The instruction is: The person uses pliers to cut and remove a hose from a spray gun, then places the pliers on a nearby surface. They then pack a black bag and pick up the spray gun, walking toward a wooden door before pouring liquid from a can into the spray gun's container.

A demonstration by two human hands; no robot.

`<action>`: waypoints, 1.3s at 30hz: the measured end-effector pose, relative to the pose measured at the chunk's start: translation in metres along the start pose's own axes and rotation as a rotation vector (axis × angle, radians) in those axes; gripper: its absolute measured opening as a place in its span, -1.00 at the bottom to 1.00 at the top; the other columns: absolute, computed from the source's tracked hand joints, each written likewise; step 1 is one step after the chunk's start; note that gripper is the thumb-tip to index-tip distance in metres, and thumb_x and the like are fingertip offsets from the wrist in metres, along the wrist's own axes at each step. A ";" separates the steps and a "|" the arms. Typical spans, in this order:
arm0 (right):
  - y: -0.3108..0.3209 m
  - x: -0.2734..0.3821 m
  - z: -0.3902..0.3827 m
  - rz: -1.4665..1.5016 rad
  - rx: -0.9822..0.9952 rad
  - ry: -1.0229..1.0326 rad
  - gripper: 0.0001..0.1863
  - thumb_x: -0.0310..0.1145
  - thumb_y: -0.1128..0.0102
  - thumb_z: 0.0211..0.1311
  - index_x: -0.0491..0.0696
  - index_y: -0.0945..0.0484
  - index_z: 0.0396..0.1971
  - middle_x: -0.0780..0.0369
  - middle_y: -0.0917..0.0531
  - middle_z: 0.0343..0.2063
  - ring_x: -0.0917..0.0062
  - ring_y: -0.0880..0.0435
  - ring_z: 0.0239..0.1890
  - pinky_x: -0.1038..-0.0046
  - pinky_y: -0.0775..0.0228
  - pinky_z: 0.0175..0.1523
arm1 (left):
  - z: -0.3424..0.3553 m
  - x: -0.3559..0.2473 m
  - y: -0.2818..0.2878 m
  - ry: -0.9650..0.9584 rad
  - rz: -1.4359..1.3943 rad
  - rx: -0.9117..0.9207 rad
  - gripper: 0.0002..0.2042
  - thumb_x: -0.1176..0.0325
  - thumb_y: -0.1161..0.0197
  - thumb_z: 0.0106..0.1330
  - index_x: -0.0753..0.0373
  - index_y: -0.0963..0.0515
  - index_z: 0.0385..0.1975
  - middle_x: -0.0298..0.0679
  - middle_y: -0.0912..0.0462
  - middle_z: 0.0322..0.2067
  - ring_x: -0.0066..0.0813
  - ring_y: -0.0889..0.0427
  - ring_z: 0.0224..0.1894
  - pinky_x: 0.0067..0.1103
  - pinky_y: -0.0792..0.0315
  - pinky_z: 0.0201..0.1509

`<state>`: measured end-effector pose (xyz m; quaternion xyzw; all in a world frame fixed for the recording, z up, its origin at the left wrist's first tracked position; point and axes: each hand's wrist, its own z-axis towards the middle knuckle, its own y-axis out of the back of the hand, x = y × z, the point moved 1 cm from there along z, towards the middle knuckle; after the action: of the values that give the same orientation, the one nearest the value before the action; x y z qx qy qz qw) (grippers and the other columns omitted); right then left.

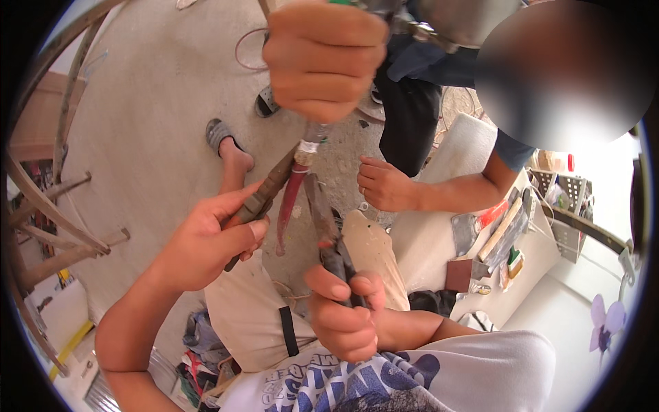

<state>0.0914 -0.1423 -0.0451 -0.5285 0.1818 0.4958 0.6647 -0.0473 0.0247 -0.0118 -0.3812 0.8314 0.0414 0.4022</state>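
My left hand (213, 240) is closed around a worn grey-brown hand tool (259, 202) with orange on its handle; its exact kind is unclear. The tool's tip reaches the metal hose fitting (304, 156), where a red hose (292, 206) hangs down. My right hand (347, 319), lower down, grips dark-handled pliers (333, 257) pointing up toward the same fitting. Above, another person's fist (326, 58) is wrapped around the handle of what looks like a spray gun, with a metal cup (467, 20) beside it. The fist hides most of the handle.
That person's other hand (386, 184) is at the right, near a pale padded surface (432, 237). Scrapers (467, 233) and other tools lie there. A perforated grey basket (573, 196) stands at far right. Wooden frame legs (51, 220) rise at left. A sandalled foot (226, 141) is on the concrete floor.
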 end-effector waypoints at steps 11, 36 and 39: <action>-0.067 0.019 -0.035 -1.777 -1.077 -0.295 -0.44 -0.32 -0.24 0.32 -0.12 -0.35 0.28 -0.06 -0.55 -0.02 0.01 -0.63 0.01 0.10 -0.58 0.01 | -0.008 -0.010 -0.011 -0.011 0.001 -0.124 -0.82 0.42 -0.17 0.39 0.29 -0.47 -0.07 -0.40 -0.47 -0.43 -0.69 -0.47 -0.45 -0.66 -0.41 -0.44; -0.055 0.009 -0.008 -3.403 -1.194 0.188 -0.55 -0.43 -0.16 0.32 -0.19 -0.41 0.18 -0.10 -0.67 -0.39 -0.03 -0.66 -0.22 0.06 -0.47 -0.13 | -0.016 -0.002 -0.027 -0.084 0.185 -0.169 -0.84 0.25 -0.21 0.34 0.19 -0.48 -0.30 -0.45 -0.45 -0.45 -0.72 -0.41 -0.49 -0.65 -0.37 -0.47; -0.057 0.005 -0.007 -3.415 -1.217 0.192 -0.56 -0.43 -0.16 0.31 -0.19 -0.42 0.17 -0.10 -0.67 -0.42 -0.04 -0.67 -0.24 0.05 -0.49 -0.15 | -0.016 -0.002 -0.027 -0.086 0.208 -0.166 -0.85 0.25 -0.22 0.34 0.18 -0.48 -0.32 -0.44 -0.45 -0.45 -0.72 -0.41 -0.50 -0.65 -0.35 -0.48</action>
<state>0.1440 -0.1436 -0.0222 0.2795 0.6535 0.6947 -0.1104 -0.0387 0.0012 0.0064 -0.3229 0.8422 0.1678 0.3979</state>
